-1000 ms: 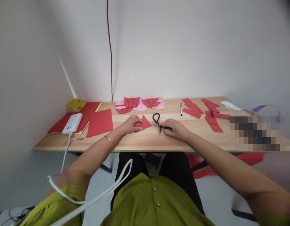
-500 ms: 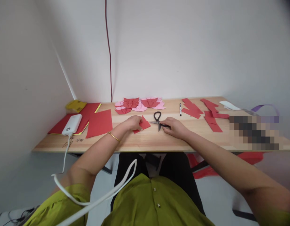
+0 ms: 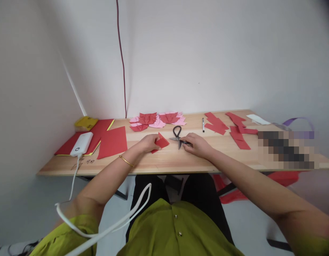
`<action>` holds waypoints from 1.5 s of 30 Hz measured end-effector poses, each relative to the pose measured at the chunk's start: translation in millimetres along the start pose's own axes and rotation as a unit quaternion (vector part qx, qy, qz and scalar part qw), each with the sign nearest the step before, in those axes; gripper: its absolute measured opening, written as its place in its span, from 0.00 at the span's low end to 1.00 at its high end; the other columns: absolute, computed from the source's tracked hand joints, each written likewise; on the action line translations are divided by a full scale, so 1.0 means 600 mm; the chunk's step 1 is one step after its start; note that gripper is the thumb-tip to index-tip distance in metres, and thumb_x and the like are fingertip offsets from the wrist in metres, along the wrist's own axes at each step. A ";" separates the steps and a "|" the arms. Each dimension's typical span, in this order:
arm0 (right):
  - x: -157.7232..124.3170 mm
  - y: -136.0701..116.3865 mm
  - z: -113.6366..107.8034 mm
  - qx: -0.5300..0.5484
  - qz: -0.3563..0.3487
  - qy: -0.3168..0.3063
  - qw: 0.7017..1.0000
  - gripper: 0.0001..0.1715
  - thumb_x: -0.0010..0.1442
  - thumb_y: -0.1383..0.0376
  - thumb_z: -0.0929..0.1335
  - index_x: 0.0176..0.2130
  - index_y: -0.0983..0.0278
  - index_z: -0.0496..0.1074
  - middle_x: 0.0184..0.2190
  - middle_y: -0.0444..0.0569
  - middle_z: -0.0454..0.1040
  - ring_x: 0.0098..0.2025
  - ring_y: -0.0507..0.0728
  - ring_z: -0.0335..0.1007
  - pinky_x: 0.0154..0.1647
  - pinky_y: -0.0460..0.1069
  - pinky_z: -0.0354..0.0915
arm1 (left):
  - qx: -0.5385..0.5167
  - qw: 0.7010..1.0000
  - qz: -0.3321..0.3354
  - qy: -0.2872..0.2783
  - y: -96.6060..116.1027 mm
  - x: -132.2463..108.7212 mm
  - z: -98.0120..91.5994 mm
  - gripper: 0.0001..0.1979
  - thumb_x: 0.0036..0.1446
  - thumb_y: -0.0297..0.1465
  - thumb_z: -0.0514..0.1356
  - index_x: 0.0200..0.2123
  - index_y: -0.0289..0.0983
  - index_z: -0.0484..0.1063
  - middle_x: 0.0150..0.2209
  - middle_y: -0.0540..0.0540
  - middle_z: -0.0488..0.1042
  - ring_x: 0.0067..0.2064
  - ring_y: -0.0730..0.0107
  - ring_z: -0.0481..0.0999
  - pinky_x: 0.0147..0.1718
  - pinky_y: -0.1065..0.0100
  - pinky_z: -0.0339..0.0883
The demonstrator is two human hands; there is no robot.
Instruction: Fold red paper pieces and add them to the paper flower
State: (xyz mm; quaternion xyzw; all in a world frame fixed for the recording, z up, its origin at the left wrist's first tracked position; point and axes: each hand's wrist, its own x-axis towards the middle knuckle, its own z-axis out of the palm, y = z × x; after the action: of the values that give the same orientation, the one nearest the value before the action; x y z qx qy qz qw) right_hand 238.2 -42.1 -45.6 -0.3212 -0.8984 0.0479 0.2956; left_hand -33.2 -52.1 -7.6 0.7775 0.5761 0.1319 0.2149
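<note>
My left hand [image 3: 148,143] rests on the wooden table [image 3: 180,160] with its fingers closed on the edge of a small folded red paper triangle [image 3: 161,142]. My right hand [image 3: 195,144] lies beside it, fingers pinched round a thin dark thing at the blade end of the black scissors [image 3: 177,134]. The scissors lie flat, handles pointing away from me. Both forearms reach in from below, the left wearing a gold bangle [image 3: 125,160].
Folded red and pink paper pieces [image 3: 156,119] lie at the table's back. Red sheets [image 3: 111,141], a white power bank [image 3: 81,143] with cable and a yellow pad [image 3: 86,122] are at left. A black pen [image 3: 203,124] and red strips [image 3: 233,129] lie right, by a blurred patch.
Both hands stay on the paper and by the scissors; the left hand has shifted slightly on the red triangle. The view has drifted a little.
</note>
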 end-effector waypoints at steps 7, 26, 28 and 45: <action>0.022 -0.007 0.000 -0.003 -0.059 -0.040 0.997 0.18 0.54 0.67 0.64 0.46 0.65 0.72 0.34 0.54 0.71 0.37 0.58 0.66 0.39 0.53 0.65 | -0.062 0.998 0.017 0.024 -0.016 -0.005 0.012 0.13 0.38 0.34 0.66 0.25 0.36 0.65 0.22 0.54 0.65 0.24 0.76 0.62 0.22 0.73 0.54; 0.041 -0.027 0.014 0.063 -0.130 -0.076 0.987 0.17 0.55 0.68 0.64 0.45 0.64 0.72 0.35 0.54 0.72 0.38 0.57 0.67 0.40 0.53 0.67 | 0.034 0.967 0.251 0.032 -0.075 -0.033 0.003 0.16 0.59 0.28 0.50 0.46 0.40 0.74 0.40 0.42 0.70 0.42 0.68 0.70 0.43 0.65 0.65; 0.036 -0.031 0.011 0.064 -0.127 -0.079 0.987 0.17 0.55 0.68 0.64 0.45 0.64 0.72 0.35 0.54 0.72 0.38 0.57 0.67 0.39 0.53 0.67 | 0.050 0.965 0.255 0.035 -0.070 -0.032 0.006 0.17 0.60 0.28 0.49 0.46 0.40 0.73 0.40 0.41 0.71 0.41 0.68 0.70 0.42 0.65 0.65; 0.038 -0.055 0.032 0.065 -0.154 -0.095 0.981 0.17 0.56 0.66 0.64 0.46 0.65 0.72 0.35 0.54 0.71 0.38 0.57 0.66 0.39 0.51 0.65 | 0.090 0.960 0.262 0.034 -0.066 -0.045 0.013 0.17 0.61 0.34 0.48 0.47 0.37 0.71 0.40 0.40 0.70 0.42 0.66 0.69 0.44 0.65 0.64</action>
State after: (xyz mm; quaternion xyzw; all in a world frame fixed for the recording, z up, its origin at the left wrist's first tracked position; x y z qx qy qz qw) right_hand 195.4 -52.3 -41.2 -0.1528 -0.9563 0.0901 0.2326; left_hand -71.3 -69.4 -32.4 0.9124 0.3688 0.1575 0.0822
